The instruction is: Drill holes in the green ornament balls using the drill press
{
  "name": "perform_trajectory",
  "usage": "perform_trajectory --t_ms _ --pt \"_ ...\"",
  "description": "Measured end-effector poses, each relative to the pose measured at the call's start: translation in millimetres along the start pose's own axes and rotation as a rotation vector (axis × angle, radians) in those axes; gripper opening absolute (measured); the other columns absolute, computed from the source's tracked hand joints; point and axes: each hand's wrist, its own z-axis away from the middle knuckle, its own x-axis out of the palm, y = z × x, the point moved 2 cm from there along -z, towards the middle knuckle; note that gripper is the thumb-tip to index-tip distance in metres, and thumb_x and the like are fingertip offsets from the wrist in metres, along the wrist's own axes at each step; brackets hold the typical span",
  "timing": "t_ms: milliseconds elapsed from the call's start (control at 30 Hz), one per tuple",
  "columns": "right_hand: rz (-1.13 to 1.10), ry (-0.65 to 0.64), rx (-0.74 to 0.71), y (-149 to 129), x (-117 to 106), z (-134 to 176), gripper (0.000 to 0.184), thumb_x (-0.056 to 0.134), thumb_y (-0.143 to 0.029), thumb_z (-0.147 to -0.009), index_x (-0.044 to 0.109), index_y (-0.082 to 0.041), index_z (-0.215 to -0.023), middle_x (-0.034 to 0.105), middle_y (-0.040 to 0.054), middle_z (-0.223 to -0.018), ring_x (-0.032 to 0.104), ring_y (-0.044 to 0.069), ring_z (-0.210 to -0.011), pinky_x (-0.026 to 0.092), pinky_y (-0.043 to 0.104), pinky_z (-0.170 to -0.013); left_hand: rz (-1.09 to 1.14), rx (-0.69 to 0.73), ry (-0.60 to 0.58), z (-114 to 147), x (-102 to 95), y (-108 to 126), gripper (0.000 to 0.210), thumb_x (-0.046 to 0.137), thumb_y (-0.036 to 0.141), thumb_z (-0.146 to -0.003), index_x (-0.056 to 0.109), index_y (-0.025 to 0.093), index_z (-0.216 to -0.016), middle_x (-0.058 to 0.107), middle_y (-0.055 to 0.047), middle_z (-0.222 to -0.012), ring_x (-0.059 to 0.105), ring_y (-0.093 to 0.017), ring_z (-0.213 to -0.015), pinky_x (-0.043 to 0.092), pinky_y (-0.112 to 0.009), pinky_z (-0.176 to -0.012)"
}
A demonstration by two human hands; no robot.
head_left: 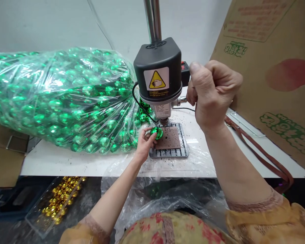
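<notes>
A small black bench drill press (157, 69) stands in front of me, with a yellow warning label on its head. Pinched between the thumb and fingers of my left hand (146, 140) is a shiny green faceted ball (156, 133), just above the left side of a brown board (171, 142). This board, with a dark hole in it, lies on the slotted metal base (184, 152) under the chuck. My right hand (210, 91) is closed in a fist at the right of the drill head, around the feed lever (183, 100), whose outer end it hides.
A big clear bag (66, 101) of green faceted balls fills the table's left side. Cardboard boxes (269, 84) flank both sides. Brown straps (259, 152) lie at right. Dark shavings surround the base. Below the left edge, a clear bin (38, 217) contains gold balls (63, 196).
</notes>
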Motion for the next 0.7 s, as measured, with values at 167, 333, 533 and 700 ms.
perform_trajectory --t_ms 167,333,533,700 --pt "-0.020 0.011 0.010 0 0 -1 0.051 0.064 -0.026 -0.092 0.031 -0.020 -0.054 0.032 -0.0072 -0.048 0.031 0.001 -0.042 0.031 0.024 -0.045 -0.135 0.076 -0.092 -3 5.0 -6 0.065 0.090 0.058 -0.068 0.060 0.021 -0.112 0.075 -0.001 -0.087 0.062 -0.010 -0.062 0.041 -0.019 -0.049" --pt "-0.026 0.010 0.023 -1 0 -1 0.049 0.060 -0.014 -0.092 0.029 -0.020 -0.054 0.031 -0.0082 -0.048 0.030 0.000 -0.041 0.032 0.024 -0.046 -0.225 0.167 -0.132 -7 8.8 -12 0.061 0.088 0.058 -0.071 0.062 0.020 -0.112 0.075 -0.004 -0.093 0.062 -0.012 -0.068 0.043 -0.021 -0.056" --pt "0.001 -0.017 -0.016 -1 0 0 0.050 0.061 -0.033 -0.094 0.030 -0.021 -0.057 0.033 -0.0055 -0.051 0.038 0.003 -0.049 0.039 0.025 -0.050 -0.618 0.312 -0.115 -4 12.7 -11 0.050 0.085 0.045 -0.078 0.070 0.023 -0.120 0.070 0.000 -0.088 0.053 -0.011 -0.061 0.040 -0.024 -0.055" --pt "-0.051 0.012 0.015 -3 1 -1 0.055 0.068 -0.037 -0.089 0.030 -0.020 -0.053 0.031 -0.0066 -0.049 0.033 0.002 -0.044 0.032 0.025 -0.046 -0.781 0.449 -0.025 -1 21.8 -11 0.045 0.086 0.034 -0.079 0.072 0.023 -0.120 0.070 -0.008 -0.105 0.065 -0.024 -0.100 0.054 -0.036 -0.088"
